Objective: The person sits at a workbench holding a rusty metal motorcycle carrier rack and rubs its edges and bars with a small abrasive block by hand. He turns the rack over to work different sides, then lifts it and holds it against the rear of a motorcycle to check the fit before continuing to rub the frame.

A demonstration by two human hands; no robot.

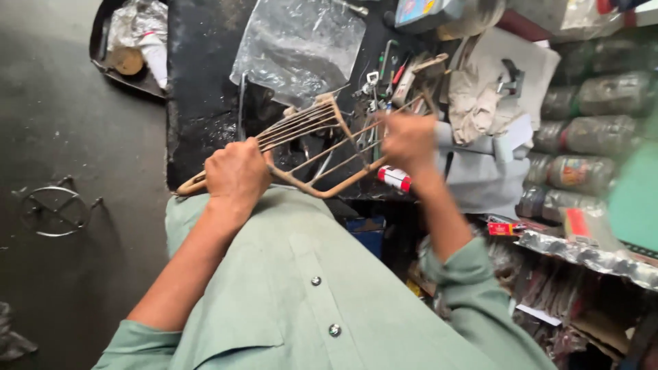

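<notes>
A rusty wire rack [312, 140], made of a bent rod frame with several thin bars, is held in the air over a dark workbench [199, 82]. My left hand [236, 173] is closed around its near left end. My right hand [409, 140] grips the frame's far right side. The rack is tilted, with its left end lower. Both forearms come out of pale green sleeves.
A clear plastic bag [298, 44] lies on the bench behind the rack. Loose tools and cloth [480, 103] crowd the right side. Rows of jars [589, 130] stand at right. A round metal ring stand [55, 209] sits on the floor at left.
</notes>
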